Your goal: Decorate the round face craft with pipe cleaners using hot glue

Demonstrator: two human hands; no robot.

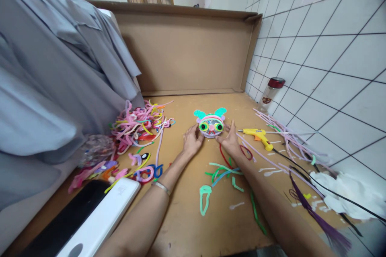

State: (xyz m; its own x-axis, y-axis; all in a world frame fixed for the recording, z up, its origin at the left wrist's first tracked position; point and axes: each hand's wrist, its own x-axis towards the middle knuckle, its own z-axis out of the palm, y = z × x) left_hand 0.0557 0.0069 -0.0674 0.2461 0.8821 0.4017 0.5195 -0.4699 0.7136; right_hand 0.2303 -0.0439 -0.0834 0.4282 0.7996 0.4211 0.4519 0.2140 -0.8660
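Note:
Upright in the middle of the table stands a pipe-cleaner animal head (211, 128), with turquoise ears, green-and-yellow ringed black eyes and a pink nose. My left hand (192, 141) grips its lower left side, fingers curled against it. At the lower right side, my right hand (229, 141) holds it too, one finger pointing up. Below the head, between my forearms, lie green and blue pipe cleaners (221, 172) and a bent mint-green loop (205, 200). A red curled pipe cleaner (247, 152) is beside my right wrist.
A yellow glue gun (258, 135) with a black cord lies right. Lilac pipe cleaners (289, 136), a purple tassel (304, 200), white tissue (350, 194) and a red-lidded bottle (269, 94) are beyond. Left are a pipe-cleaner heap (138, 122) and a white device (105, 217). Cardboard (187, 52) stands behind.

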